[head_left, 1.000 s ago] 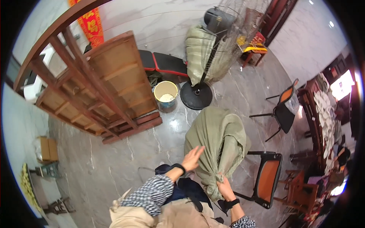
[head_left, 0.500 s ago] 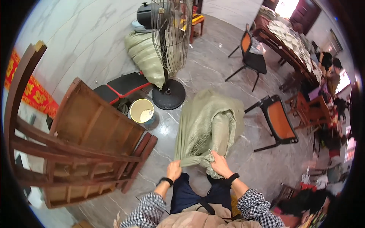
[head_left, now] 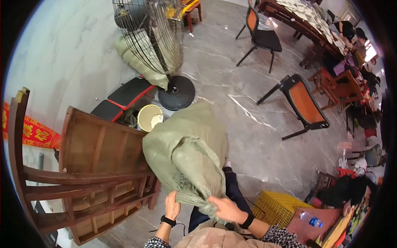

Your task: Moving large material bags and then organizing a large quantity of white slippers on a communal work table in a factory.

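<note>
A large grey-green woven sack (head_left: 196, 130) bulges in front of my legs, its gathered mouth toward me. My left hand (head_left: 172, 206) is closed on the left end of the mouth's edge. On the other side, my right hand (head_left: 228, 211) grips the bunched, twisted cloth of the mouth. The sack's left side lies close to an upended wooden table (head_left: 103, 144); whether they touch I cannot tell. What the sack holds is hidden.
Beyond the sack are a yellow-rimmed bucket (head_left: 149, 117), a black-and-red bench (head_left: 131, 91) and a standing fan (head_left: 177, 92) beside another sack (head_left: 142, 64). To the right, an orange-backed chair (head_left: 304, 101) lies tipped over. A yellow crate (head_left: 276, 206) stands near my right arm.
The sack has swung left in view, toward the wooden table, with both hands still gripping its mouth. The view has shifted, and the yellow crate shows more fully at right.
</note>
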A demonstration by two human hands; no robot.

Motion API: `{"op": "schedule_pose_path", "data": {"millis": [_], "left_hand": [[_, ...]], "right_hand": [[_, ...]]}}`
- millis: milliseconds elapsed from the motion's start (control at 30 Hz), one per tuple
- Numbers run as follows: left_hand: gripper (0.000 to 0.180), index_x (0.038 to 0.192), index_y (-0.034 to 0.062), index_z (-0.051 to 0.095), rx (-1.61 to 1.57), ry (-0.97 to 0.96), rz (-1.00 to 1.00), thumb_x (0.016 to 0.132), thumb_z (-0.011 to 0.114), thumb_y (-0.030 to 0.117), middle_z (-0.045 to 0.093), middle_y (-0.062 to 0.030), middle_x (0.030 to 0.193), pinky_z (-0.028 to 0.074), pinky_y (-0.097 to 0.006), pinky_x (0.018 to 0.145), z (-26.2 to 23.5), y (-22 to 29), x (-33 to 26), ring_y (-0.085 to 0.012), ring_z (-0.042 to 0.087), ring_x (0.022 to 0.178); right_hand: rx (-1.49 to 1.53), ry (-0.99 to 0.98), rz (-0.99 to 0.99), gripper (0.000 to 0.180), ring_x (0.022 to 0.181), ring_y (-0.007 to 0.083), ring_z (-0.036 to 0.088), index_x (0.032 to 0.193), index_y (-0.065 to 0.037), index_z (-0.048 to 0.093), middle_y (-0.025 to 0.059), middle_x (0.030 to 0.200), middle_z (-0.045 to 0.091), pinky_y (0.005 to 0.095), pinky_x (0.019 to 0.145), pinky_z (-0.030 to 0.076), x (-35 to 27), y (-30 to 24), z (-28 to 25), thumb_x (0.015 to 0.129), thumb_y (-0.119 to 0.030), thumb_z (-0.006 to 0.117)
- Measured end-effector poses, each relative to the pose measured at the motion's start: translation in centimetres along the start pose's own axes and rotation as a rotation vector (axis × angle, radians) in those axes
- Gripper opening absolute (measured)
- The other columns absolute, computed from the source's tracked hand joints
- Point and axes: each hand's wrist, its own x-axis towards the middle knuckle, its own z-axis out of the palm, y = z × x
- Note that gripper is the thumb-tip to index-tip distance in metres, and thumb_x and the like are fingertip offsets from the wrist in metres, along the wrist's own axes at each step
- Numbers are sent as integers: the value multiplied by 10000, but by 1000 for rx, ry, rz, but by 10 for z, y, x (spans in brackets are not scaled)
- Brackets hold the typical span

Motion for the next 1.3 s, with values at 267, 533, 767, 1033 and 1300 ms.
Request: {"op": "schedule_pose_path", "data": {"millis": [267,533,767,1033,1300], "left_hand": [[875,1478,158,-19,-413,-69,-189,847,579,58,492,-259,1281,415,-387,941,13,29,-6,-358,563,1097],[562,1323,62,424,-851,-217,-288,843,658,238,520,-122,1254,394,-337,981,87,-1,-16,-229,513,1150],[344,1245,44,463,-1803,748,-834,954,439,224,553,-99,1210,518,-338,823,176,-21,-20,-214,578,1046],[426,1335,19,378,-1990,782,-837,986,398,264,439,-112,1340,418,-393,969,294,-79,-26,-252,464,1177],[280,1167,94,553,-1930,1254,-1016,982,442,273,529,0,664,291,-283,424,339,-36,-9,-102,321,433]], "right_hand": [[-514,-375,-613,298,932,235,517,936,-72,569,78,898,556,371,819,372,85,22,-17,649,9,550],[-293,-920,-813,380,998,319,510,995,-17,503,135,1029,480,434,722,468,169,15,-8,624,56,547],[-424,-829,-892,558,1104,315,498,1268,-65,451,170,1238,448,383,889,451,281,-21,-18,753,-133,657],[-188,-231,-135,295,1028,263,562,1089,-29,607,151,1066,596,368,895,438,499,89,-15,883,-229,541],[-973,-229,-503,761,1262,393,367,1361,-77,404,244,1402,321,482,1016,312,582,114,67,786,-523,627]]}}
